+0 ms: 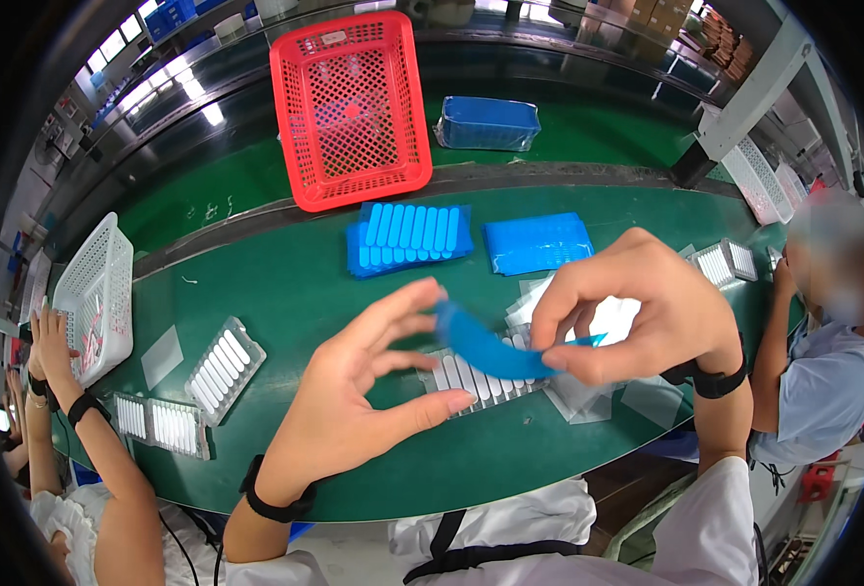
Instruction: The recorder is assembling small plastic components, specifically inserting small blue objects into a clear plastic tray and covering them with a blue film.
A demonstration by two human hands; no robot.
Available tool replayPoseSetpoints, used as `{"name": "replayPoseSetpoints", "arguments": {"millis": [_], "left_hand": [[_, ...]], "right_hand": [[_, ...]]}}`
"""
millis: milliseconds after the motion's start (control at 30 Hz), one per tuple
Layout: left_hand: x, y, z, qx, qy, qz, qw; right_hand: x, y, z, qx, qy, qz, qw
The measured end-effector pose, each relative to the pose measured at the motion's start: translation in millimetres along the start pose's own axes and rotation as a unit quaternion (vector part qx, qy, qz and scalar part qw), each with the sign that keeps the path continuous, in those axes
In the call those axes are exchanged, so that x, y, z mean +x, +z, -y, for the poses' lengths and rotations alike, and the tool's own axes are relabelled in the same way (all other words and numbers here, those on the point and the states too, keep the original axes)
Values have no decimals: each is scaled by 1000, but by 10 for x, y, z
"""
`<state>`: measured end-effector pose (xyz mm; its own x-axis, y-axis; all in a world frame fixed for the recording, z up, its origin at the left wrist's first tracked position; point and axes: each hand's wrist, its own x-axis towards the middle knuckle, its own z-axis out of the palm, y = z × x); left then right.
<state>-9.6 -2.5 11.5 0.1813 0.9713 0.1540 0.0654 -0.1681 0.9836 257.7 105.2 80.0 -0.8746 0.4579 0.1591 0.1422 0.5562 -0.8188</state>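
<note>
My right hand [637, 313] pinches a curved blue plastic strip [490, 347] between thumb and fingers, held above a clear tray of white oblong pieces [471, 379] on the green table. My left hand [368, 391] is spread open just left of the strip, its fingertips touching the strip's left end and its thumb over the tray. Both wrists wear black straps.
A stack of blue ribbed trays [410, 237] and a wrapped blue pack [537, 242] lie behind. A red basket [352, 107] and another blue pack [487, 123] sit on the far belt. Clear trays [225, 367] lie left, near a white basket [95, 293]. People work at left and right.
</note>
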Motion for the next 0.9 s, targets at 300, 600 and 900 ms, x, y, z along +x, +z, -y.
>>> {"name": "replayPoseSetpoints", "arguments": {"millis": [300, 600, 900], "left_hand": [[-3, -40, -48, -142, -147, -17, 979], [-79, -5, 16, -138, -121, 6, 983], [-34, -11, -36, -111, -189, -8, 976]], "right_hand": [[29, 167, -9, 166, 165, -74, 969], [138, 682, 10, 253, 154, -47, 954], [51, 684, 32, 4, 54, -129, 990]]}}
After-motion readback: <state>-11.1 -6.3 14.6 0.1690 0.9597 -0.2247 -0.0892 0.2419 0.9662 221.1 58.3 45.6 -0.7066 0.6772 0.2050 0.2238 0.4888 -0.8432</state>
